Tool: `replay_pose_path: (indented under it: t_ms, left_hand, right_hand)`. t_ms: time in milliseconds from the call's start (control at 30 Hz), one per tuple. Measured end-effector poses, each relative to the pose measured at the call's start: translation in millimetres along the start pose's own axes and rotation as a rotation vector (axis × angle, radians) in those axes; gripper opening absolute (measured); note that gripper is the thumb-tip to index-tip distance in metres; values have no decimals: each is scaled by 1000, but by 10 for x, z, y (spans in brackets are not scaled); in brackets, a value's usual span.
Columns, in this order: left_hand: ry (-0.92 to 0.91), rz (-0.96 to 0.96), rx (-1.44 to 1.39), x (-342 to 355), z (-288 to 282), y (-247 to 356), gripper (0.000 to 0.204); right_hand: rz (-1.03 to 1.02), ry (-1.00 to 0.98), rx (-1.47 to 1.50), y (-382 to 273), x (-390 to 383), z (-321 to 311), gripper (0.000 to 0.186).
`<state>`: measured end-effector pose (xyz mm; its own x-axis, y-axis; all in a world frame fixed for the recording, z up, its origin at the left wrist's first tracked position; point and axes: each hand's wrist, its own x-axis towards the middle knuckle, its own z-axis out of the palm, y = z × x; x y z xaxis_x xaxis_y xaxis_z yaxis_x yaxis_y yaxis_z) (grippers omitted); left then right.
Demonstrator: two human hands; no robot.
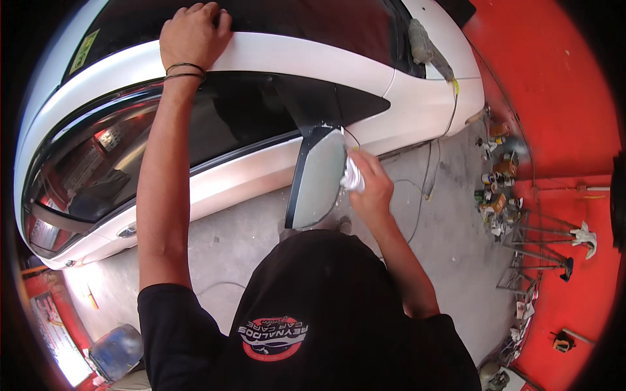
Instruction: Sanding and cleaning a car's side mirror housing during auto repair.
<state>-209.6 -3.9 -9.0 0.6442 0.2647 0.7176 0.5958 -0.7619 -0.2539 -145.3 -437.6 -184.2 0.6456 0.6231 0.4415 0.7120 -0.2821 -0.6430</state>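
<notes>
My left hand (194, 38) rests palm down on the white roof edge (280, 51) of a car, its fingers lying over the dark panel beyond and the thumb apart. It holds nothing. A crumpled white cloth (353, 174) is gripped in my right hand (373, 189), pressed against the right edge of the side mirror housing (316, 176). The housing's outer face is dull grey, with a dark band along its left side and whitish specks near its top. My right fingertips are partly hidden by the cloth and hand.
On the car's front lies a grey corded power tool (427, 49); its cable (450, 117) trails down to the concrete floor. Bottles and cans (499, 186) line the red wall (561, 130) at right, near metal stands (541, 251). A blue drum (116, 352) stands lower left.
</notes>
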Motion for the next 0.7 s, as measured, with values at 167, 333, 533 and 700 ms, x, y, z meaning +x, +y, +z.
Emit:
replay_pose_path:
  t_ms: [167, 333, 533, 700]
  left_hand:
    - [-27, -7, 13, -36, 31, -2, 33]
    - [36, -10, -5, -6, -13, 7, 34]
    - [-26, -64, -52, 10, -176, 171, 20]
    - [147, -37, -91, 14, -251, 283, 24]
  right_hand:
    - [-57, -7, 13, -73, -22, -79, 52]
    - [-121, 9, -8, -85, 12, -69, 52]
    - [-45, -14, -15, -55, 49, -29, 55]
    - [-73, -6, -1, -18, 144, -2, 55]
